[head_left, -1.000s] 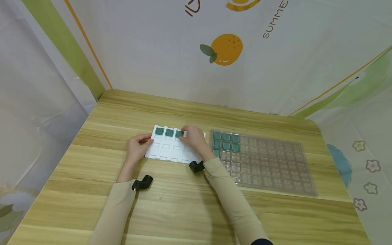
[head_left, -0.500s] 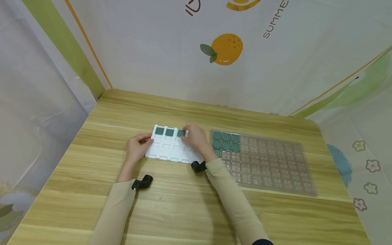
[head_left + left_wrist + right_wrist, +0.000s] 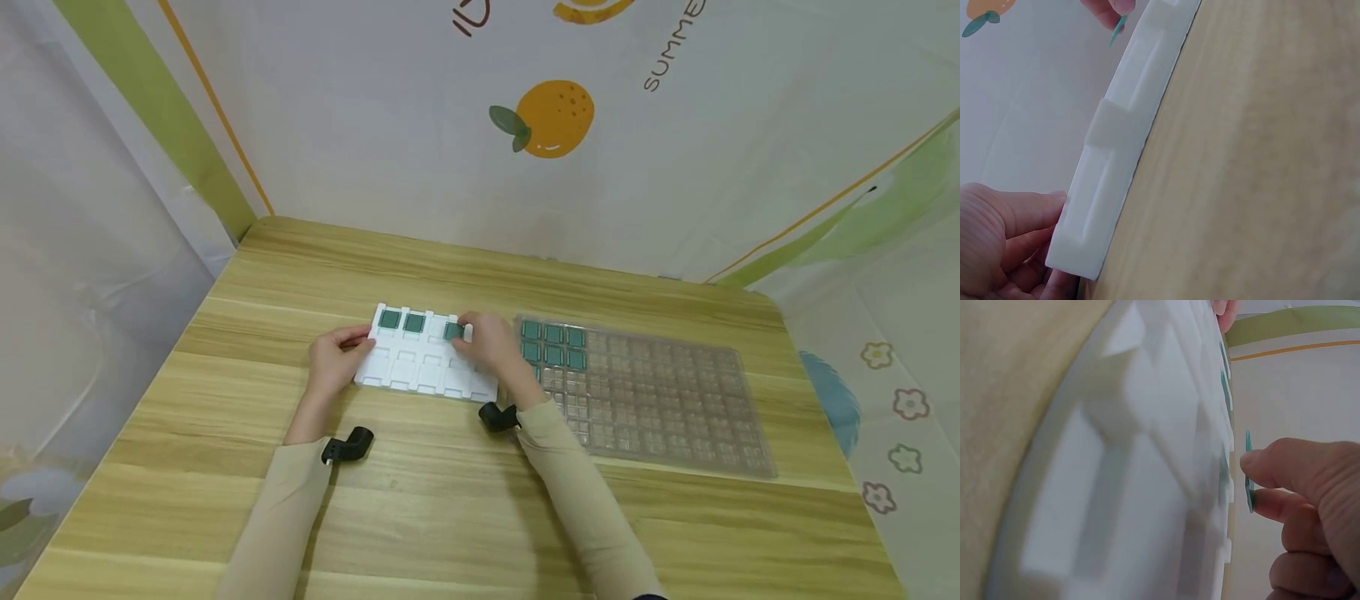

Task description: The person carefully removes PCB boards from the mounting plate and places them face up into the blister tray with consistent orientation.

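My left hand [image 3: 337, 360] grips the left end of a white plastic tray [image 3: 405, 383], thumb on its edge and fingers beyond it; the left wrist view shows this grip on the tray's side wall [image 3: 1119, 125]. Between thumb and finger, my right hand [image 3: 491, 346] pinches a small square green chip [image 3: 453, 331] over the tray's back row. In the right wrist view that chip [image 3: 1249, 475] appears edge-on, apart from the tray. Two green chips [image 3: 414, 322] lie in the back row's leftmost pockets. The right hand hides the tray's back right part.
A clear plastic tray [image 3: 675, 408] with many small pockets lies to the right, several green chips [image 3: 553, 334] in its back left pockets. My right forearm crosses its left side. Both trays are on a wooden table [image 3: 420, 508]; a printed curtain [image 3: 390, 150] hangs behind.
My right hand has drawn the third chip out of its back-row pocket and moved it right, baring that pocket. The left hand keeps its hold on the white tray.
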The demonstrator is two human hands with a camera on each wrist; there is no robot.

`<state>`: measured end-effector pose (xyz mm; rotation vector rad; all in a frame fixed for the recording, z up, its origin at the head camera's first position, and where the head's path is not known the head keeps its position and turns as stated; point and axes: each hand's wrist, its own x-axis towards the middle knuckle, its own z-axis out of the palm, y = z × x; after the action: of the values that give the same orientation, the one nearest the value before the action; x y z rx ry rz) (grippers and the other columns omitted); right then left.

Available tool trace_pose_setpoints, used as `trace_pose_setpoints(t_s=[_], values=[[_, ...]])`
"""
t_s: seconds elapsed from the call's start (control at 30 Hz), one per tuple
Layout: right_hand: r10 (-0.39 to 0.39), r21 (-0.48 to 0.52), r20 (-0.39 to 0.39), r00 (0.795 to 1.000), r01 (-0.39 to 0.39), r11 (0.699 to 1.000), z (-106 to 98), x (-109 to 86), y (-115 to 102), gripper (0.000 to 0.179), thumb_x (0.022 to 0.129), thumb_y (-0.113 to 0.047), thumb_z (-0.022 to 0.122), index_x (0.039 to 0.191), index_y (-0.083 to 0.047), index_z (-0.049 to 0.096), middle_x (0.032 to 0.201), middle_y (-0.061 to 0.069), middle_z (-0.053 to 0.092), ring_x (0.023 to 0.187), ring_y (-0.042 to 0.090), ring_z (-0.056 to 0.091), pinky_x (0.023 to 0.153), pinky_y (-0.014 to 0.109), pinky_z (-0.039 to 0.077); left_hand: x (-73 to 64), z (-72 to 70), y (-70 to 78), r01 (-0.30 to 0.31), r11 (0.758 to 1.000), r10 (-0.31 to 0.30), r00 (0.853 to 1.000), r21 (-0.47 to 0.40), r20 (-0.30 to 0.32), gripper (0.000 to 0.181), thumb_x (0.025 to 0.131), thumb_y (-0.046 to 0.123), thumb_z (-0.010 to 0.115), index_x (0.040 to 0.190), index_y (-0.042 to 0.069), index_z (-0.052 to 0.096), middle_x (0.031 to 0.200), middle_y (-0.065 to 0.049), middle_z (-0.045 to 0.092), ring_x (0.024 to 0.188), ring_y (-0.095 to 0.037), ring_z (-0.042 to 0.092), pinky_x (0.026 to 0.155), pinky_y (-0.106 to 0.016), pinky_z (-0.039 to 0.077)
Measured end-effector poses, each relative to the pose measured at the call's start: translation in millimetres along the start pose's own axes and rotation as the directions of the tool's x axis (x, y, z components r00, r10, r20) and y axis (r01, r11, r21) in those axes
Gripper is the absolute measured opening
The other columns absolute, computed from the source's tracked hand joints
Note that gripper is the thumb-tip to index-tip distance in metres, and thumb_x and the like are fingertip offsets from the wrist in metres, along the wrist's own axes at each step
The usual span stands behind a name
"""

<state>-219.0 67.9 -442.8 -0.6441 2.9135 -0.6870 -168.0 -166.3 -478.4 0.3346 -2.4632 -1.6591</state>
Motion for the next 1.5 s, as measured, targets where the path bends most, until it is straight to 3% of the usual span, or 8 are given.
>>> trace_pose_setpoints(t_s=[0.43,0.9,1.23,1.5], values=[[-0.026,0.025,-0.06,0.998,0.027,0.999,-7.5,-23.1,8.3,0.026,0.083,-0.017,0.069,0.104,-0.001,0.069,0.048,-0.007,0.029,0.044,0.007,0.023,0.042,0.019,0.018,0.5,0.6,-0.1,0.001,1.0,-0.001,1.0,0.008,0.003,0.023,0.085,0.001,0.065,0.106,-0.007,0.068,0.096,-0.023,0.066,0.073,0.001,0.053,0.064,-0.007,0.043],[0.029,0.053,-0.064,0.998,-0.026,0.998,-20.2,-50.1,18.5,0.027,0.085,-0.019,0.069,0.107,-0.003,0.068,0.047,-0.006,0.031,0.042,0.008,0.024,0.042,0.02,0.02,0.1,1.7,1.4,-0.001,1.0,0.001,1.0,0.021,-0.01,0.023,0.085,0.0,0.065,0.106,-0.007,0.068,0.096,-0.023,0.066,0.072,0.002,0.052,0.064,-0.006,0.042],[0.019,0.083,-0.072,0.997,-0.013,0.996,-26.7,-60.6,27.7,0.026,0.085,-0.016,0.068,0.107,-0.002,0.067,0.045,-0.006,0.029,0.04,0.007,0.022,0.041,0.021,0.022,0.5,2.0,-1.6,0.006,1.0,-0.006,1.0,0.027,-0.007,0.023,0.085,0.0,0.065,0.106,-0.007,0.068,0.097,-0.023,0.067,0.073,0.0,0.053,0.064,-0.006,0.042],[0.017,0.05,-0.096,0.995,-0.012,0.999,-33.1,-69.3,36.6,0.026,0.083,-0.016,0.071,0.105,-0.001,0.068,0.046,-0.006,0.032,0.041,0.007,0.025,0.041,0.02,0.021,0.7,1.9,-1.1,0.002,1.0,-0.002,1.0,0.031,-0.008,0.023,0.085,0.0,0.065,0.106,-0.007,0.068,0.097,-0.024,0.066,0.073,0.0,0.053,0.063,-0.007,0.042]])
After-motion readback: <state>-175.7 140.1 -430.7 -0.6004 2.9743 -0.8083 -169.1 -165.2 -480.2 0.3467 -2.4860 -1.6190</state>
